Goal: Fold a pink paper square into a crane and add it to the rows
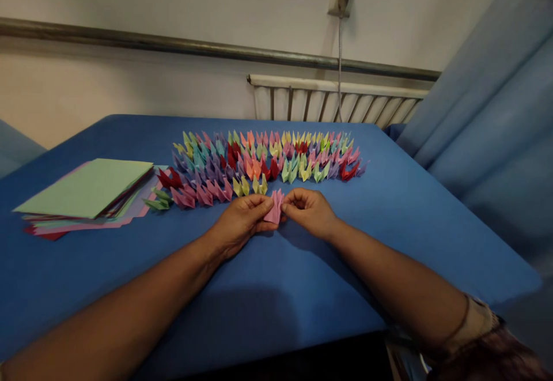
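A pink folded paper crane [275, 207] is held upright just above the blue table, between my two hands. My left hand [246, 219] grips its left side, thumb in front and fingers curled behind and beneath. On the other side, my right hand [309, 211] pinches the crane's right edge between thumb and fingertips. Just beyond my hands stand rows of folded paper cranes [259, 153] in pink, red, yellow, green, purple and blue. The nearest of them are two pale yellow cranes [259, 185].
A stack of coloured paper sheets [90, 188], pale green on top, lies on the left of the blue table [216, 306]. Behind are a wall rail [194, 46], a radiator [328, 98] and a plugged-in cord [340, 70]. A blue curtain [488, 98] hangs at right.
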Tool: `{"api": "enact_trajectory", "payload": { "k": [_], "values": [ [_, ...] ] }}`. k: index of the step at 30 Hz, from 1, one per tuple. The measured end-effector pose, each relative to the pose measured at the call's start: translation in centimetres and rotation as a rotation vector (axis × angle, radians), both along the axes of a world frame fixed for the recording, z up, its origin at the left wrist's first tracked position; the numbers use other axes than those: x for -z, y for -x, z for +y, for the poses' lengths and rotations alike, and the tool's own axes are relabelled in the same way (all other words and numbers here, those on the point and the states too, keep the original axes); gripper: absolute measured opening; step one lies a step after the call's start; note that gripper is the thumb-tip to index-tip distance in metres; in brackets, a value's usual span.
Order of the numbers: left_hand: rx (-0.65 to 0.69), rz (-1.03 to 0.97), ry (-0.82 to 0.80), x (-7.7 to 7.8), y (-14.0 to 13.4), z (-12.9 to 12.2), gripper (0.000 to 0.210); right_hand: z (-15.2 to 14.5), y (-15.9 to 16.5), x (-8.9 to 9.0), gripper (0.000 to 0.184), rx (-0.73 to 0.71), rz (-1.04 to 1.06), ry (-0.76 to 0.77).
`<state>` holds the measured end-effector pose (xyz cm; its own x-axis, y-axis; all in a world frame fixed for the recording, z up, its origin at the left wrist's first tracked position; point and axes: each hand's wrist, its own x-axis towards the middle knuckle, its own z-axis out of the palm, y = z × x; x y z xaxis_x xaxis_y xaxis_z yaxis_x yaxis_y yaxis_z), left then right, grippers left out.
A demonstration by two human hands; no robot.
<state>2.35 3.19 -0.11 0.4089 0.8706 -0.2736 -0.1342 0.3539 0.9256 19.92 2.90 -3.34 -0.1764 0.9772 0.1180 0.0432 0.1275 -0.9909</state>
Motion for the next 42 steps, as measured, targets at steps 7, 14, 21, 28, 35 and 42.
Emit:
{"api": "enact_trajectory", "payload": {
  "k": [7,14,21,28,35,42],
  "values": [
    [0.002,-0.034,0.058,-0.1,0.2,0.1,0.021,-0.4,-0.2,-1.4,0.017,-0.050,0.052,0.076],
    [0.097,-0.116,0.251,-0.2,0.9,0.8,0.005,-0.4,-0.5,-2.2,0.026,-0.139,0.148,0.083],
    [0.112,-0.115,0.255,-0.1,1.0,1.1,0.003,-0.5,0.2,-1.3,0.024,-0.106,0.153,0.054],
    [0.050,-0.138,0.211,0.1,0.6,0.8,0.007,-1.4,0.5,-1.5,0.008,0.108,-0.196,-0.208],
    [0.049,-0.177,0.236,0.5,0.4,0.6,0.004,-2.0,0.9,-1.6,0.016,0.176,-0.217,-0.277],
    [-0.015,-0.180,0.227,0.0,0.1,0.2,0.007,-2.1,1.4,-1.2,0.012,0.206,-0.071,-0.168]
  ]
}}
